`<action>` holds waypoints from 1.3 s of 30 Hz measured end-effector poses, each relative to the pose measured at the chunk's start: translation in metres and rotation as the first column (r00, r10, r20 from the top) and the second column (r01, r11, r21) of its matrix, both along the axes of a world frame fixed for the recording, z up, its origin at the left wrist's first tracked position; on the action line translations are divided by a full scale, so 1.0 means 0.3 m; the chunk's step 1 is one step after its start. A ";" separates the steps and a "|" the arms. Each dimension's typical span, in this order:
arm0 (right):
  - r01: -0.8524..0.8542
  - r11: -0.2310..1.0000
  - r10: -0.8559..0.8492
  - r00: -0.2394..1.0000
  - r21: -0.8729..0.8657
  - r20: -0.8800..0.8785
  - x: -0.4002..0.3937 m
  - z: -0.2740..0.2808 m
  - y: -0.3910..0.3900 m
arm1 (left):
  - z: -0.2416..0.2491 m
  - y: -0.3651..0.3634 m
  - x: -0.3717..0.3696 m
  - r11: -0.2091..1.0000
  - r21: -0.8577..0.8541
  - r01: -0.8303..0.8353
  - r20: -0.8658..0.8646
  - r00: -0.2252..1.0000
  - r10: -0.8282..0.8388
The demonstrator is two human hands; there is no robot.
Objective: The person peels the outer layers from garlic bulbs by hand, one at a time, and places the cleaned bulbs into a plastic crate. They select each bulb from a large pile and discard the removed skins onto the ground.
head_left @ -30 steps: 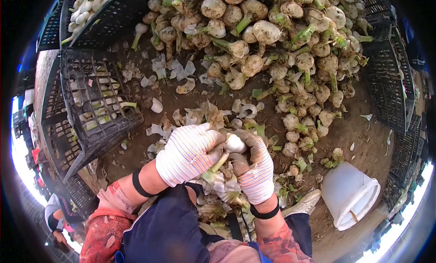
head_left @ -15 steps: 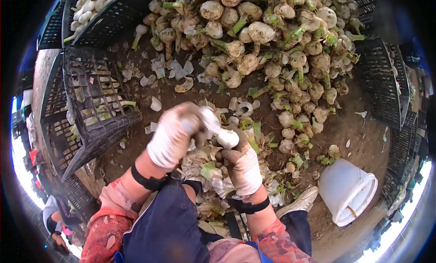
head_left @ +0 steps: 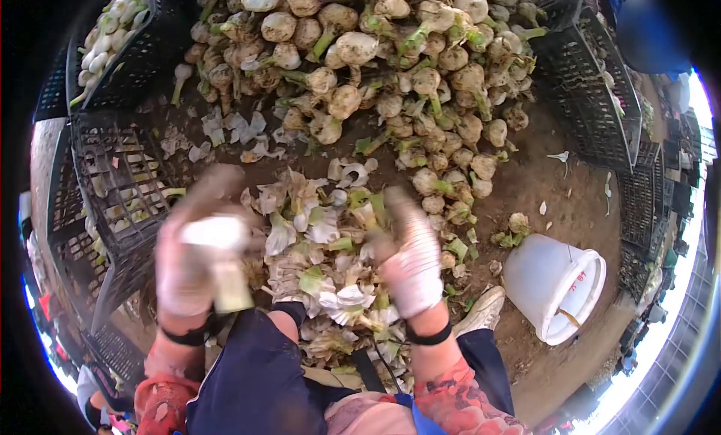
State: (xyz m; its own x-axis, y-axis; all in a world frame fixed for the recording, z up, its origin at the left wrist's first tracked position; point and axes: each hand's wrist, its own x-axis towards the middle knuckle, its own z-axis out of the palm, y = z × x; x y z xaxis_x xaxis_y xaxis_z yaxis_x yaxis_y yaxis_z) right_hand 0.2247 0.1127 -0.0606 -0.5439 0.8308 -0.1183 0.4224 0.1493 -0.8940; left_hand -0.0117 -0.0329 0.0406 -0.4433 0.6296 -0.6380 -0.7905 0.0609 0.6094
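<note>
My left hand, in a whitish dirty glove and smeared by motion, is at the left with a peeled white bulb at its palm. The bulb's pale green stem points down toward my knee. On the other side, my right hand, also gloved, has its fingers apart and holds nothing. Between and below both hands lies a heap of peeled skins and leaves. Beyond them rises a big pile of soiled bulbs with green stems.
Black crates stand at the left, one with clean white bulbs. More black crates line the right side. A white bucket lies tipped near my shoe. Part of another person shows at the lower left edge.
My hands were together around a white bulb and have moved apart. The left one went left with a bulb; the right one has opened. The view has shifted to the right.
</note>
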 end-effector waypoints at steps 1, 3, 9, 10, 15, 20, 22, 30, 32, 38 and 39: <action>0.089 0.991 -0.096 0.993 0.103 0.064 0.039 -0.021 0.073 | -0.012 -0.088 -0.050 0.887 0.457 -0.065 -0.021 0.996 0.083; 0.124 0.949 -0.245 0.869 0.291 0.429 0.101 -0.028 0.192 | 0.007 -0.240 -0.210 0.717 0.670 -0.192 -0.087 0.939 0.333; -0.304 0.944 0.071 0.561 0.125 0.825 0.069 -0.073 0.321 | -0.043 -0.176 -0.065 0.997 0.047 -0.053 -0.496 0.866 0.069; -0.307 0.944 0.078 0.562 0.120 0.823 0.065 -0.063 0.299 | -0.039 -0.097 -0.011 0.995 -0.098 -0.028 -0.488 0.873 -0.024; 0.136 0.850 -0.098 0.990 -0.508 0.102 -0.029 0.172 0.121 | -0.220 0.116 0.133 0.658 -0.431 0.617 -0.715 0.211 -0.666; -0.015 0.586 -0.371 0.884 -0.810 -0.285 -0.069 0.156 0.023 | -0.256 0.131 0.182 0.709 -0.236 0.665 -0.720 0.370 -0.587; -0.093 0.595 -0.232 0.931 -0.798 -0.281 -0.091 0.133 -0.002 | -0.246 0.131 0.183 0.747 -0.175 0.642 -0.631 0.510 -0.585; -0.189 0.581 -0.047 0.963 -0.792 -0.264 -0.065 0.120 0.010 | -0.182 0.126 0.164 0.633 -0.427 0.646 -0.796 0.063 -0.602; -0.204 0.544 -0.079 0.953 -0.814 -0.292 -0.066 0.147 0.024 | -0.185 0.120 0.168 0.623 -0.431 0.653 -0.784 0.072 -0.617; -0.298 0.313 -0.121 0.929 -0.902 -0.350 -0.043 0.157 0.049 | -0.180 0.122 0.154 0.599 -0.401 0.694 -0.770 0.099 -0.631; -0.302 0.382 -0.060 0.935 -0.874 -0.349 -0.039 0.141 0.047 | -0.186 0.117 0.152 0.592 -0.373 0.715 -0.726 0.172 -0.665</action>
State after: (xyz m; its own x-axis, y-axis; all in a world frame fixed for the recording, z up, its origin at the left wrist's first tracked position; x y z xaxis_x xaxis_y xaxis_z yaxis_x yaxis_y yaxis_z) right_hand 0.2131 0.1267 -0.0183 -0.7813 0.2410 -0.5758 0.1836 -0.7929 -0.5810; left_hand 0.0338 0.0023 -0.0151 -0.0590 0.9579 -0.2809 0.3206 0.2847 0.9034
